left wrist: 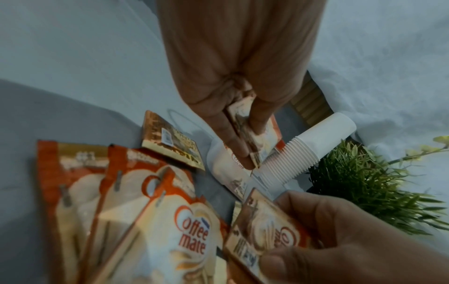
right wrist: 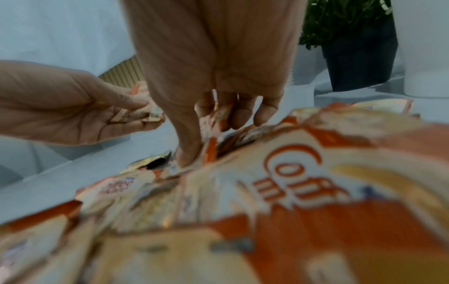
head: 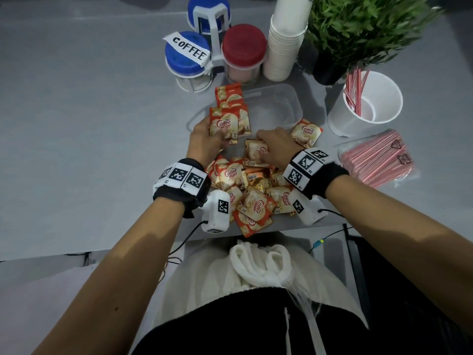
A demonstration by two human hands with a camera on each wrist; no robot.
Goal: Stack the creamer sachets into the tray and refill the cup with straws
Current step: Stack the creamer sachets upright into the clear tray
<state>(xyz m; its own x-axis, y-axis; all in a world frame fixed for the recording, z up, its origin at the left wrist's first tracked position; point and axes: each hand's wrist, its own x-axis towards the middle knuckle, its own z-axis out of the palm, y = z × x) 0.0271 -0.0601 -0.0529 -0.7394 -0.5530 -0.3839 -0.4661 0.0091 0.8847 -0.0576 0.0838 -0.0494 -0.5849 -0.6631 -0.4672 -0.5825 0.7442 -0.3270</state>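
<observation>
My left hand grips a small bunch of orange-and-cream creamer sachets, upright over the left end of the clear plastic tray. In the left wrist view, thumb and fingers of the left hand pinch that bunch. My right hand pinches one sachet at the top of the loose sachet pile; its fingers curl round the sachet's edge. A white cup with a few red-striped straws stands to the right. A bag of straws lies in front of the cup.
Behind the tray stand two blue-lidded jars, one labelled COFFEE, a red-lidded jar, a stack of paper cups and a potted plant. One sachet lies right of the tray. The table's front edge runs just below the pile.
</observation>
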